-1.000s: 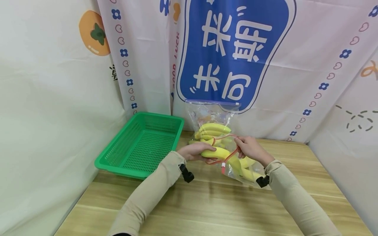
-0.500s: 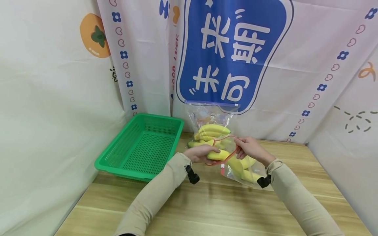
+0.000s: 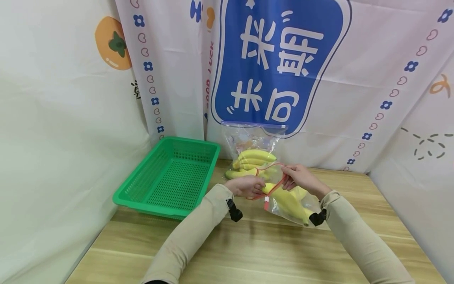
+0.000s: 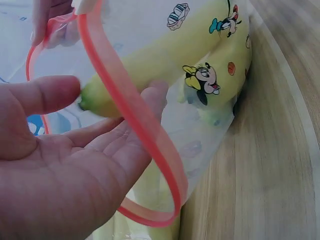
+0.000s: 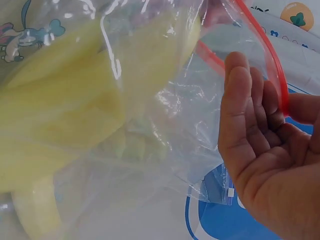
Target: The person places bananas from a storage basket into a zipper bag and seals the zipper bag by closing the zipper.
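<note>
A clear zip bag (image 3: pixel 278 211) with a red rim lies on its side, mouth toward my left hand (image 3: pixel 246 186). Cartoon prints show on its plastic in the left wrist view. Inside lies a yellow banana (image 3: pixel 289 200), its green-tipped end (image 4: pixel 97 97) at the mouth. My left thumb touches that end, while the other fingers reach loosely past the rim underneath it. At least one more banana (image 3: pixel 300 192) is in the bag behind it. My right hand (image 3: pixel 303 180) pinches the red rim between thumb and fingers and keeps the mouth spread.
Behind stands a second clear bag (image 3: pixel 244 136) with a purple zip, holding several bananas (image 3: pixel 256 154). A green plastic basket (image 3: pixel 122 198) sits on the left of the wooden table (image 3: pixel 255 252). A printed cloth (image 3: pixel 337 102) hangs along the back.
My left hand has moved right, and the banana has slid deeper into the red-rimmed bag. Its grip has loosened to a touch at the banana's end. My right hand stays on the rim.
</note>
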### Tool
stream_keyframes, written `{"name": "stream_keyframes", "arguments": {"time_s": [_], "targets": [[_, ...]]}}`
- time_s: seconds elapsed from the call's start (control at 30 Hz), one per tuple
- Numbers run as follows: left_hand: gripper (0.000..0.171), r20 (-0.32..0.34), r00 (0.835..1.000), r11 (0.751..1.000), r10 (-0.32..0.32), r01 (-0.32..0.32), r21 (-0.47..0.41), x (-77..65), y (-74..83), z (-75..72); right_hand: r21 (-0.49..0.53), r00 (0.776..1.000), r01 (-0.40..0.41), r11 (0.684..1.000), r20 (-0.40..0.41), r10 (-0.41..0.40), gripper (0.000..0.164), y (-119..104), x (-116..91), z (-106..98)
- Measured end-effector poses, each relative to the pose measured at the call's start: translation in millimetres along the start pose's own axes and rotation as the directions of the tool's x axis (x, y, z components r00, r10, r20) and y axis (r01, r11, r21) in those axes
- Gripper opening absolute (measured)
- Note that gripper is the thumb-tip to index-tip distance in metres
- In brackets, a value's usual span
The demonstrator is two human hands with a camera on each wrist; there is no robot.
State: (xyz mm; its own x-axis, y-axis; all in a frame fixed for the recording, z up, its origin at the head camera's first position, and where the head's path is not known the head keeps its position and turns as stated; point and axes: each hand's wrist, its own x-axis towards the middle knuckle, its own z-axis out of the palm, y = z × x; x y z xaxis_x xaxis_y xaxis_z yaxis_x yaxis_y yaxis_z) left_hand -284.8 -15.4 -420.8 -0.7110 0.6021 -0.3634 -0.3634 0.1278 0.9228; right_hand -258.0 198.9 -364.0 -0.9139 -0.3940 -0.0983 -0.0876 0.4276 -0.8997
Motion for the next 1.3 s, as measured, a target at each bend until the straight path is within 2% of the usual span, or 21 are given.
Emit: {"name": "stream_keyframes", "arguments": {"time_s": [0.13,0.2,0.27,0.33,0.47,0.53,0.6,0.63,0.77,0.83,0.9,0.97,1.03,1.1,1.2,1.3], "targets": [[0.012,-0.002,0.999,0.997,0.035,-0.035,0.064,0.3,-0.4,2.9,0.026,1.0,0.01,1.0,0.003,-0.01,0.041,0.8,1.3,-1.6],[0.023,-0.023,0.998,0.988,0.063,-0.059,0.141,-0.5,-1.6,3.9,0.04,1.0,0.007,0.999,0.006,-0.007,0.04,1.4,1.6,-2.1],[0.031,-0.042,0.994,0.969,0.099,-0.087,0.233,-1.6,-2.9,4.8,0.053,1.0,0.005,0.999,0.013,-0.006,0.04,2.0,1.2,-2.4],[0.032,-0.064,0.988,0.936,0.142,-0.113,0.333,-3.2,-4.0,6.4,0.075,1.0,-0.005,0.997,0.018,0.004,0.04,2.4,0.7,-2.4],[0.027,-0.087,0.965,0.852,0.249,-0.176,0.494,-5.5,-3.5,12.2,0.115,1.0,-0.006,0.993,0.022,0.003,0.037,2.6,-0.3,-2.9],[0.024,-0.098,0.948,0.814,0.301,-0.202,0.545,-6.1,-2.3,14.6,0.132,1.0,0.006,0.991,0.021,-0.009,0.036,2.5,-0.8,-3.5],[0.02,-0.114,0.934,0.791,0.338,-0.217,0.572,-7.7,-0.5,15.9,0.147,1.0,0.014,0.989,0.017,-0.017,0.036,2.3,-1.4,-4.3],[0.018,-0.119,0.928,0.79,0.352,-0.226,0.57,-8.9,0.3,15.5,0.158,1.0,0.017,0.987,0.013,-0.019,0.036,2.2,-1.9,-4.5],[0.015,-0.127,0.91,0.826,0.395,-0.291,0.483,-16.8,4.1,11.2,0.183,1.0,0.022,0.983,-0.009,-0.02,0.037,3.7,-2.6,-7.0],[0.015,-0.148,0.892,0.837,0.426,-0.327,0.439,-21.9,5.4,7.6,0.187,1.0,0.026,0.982,-0.02,-0.022,0.038,5.0,-2.9,-8.6],[0.017,-0.191,0.866,0.832,0.461,-0.347,0.433,-26.5,5.9,4.0,0.189,0.999,0.033,0.981,-0.028,-0.028,0.039,6.1,-2.9,-9.9],[0.017,-0.254,0.841,0.825,0.478,-0.33,0.459,-28.7,4.4,0.6,0.197,0.999,0.038,0.98,-0.032,-0.032,0.04,6.6,-3.6,-10.5],[0.016,-0.3,0.83,0.822,0.47,-0.287,0.493,-28.9,1.1,-1.9,0.209,0.999,0.046,0.977,-0.032,-0.04,0.041,7.2,-4.4,-11.0],[0.019,-0.323,0.838,0.822,0.44,-0.231,0.521,-27.0,-3.5,-3.7,0.227,0.998,0.05,0.973,-0.035,-0.044,0.041,7.8,-5.1,-10.6],[0.032,-0.305,0.877,0.825,0.37,-0.16,0.543,-25.0,-10.0,-2.6,0.251,0.998,0.065,0.966,-0.033,-0.058,0.041,9.4,-6.7,-10.6],[0.037,-0.279,0.907,0.811,0.315,-0.105,0.575,-23.3,-15.2,-0.5,0.277,0.997,0.077,0.958,-0.04,-0.068,0.041,11.7,-8.2,-11.1]]}}
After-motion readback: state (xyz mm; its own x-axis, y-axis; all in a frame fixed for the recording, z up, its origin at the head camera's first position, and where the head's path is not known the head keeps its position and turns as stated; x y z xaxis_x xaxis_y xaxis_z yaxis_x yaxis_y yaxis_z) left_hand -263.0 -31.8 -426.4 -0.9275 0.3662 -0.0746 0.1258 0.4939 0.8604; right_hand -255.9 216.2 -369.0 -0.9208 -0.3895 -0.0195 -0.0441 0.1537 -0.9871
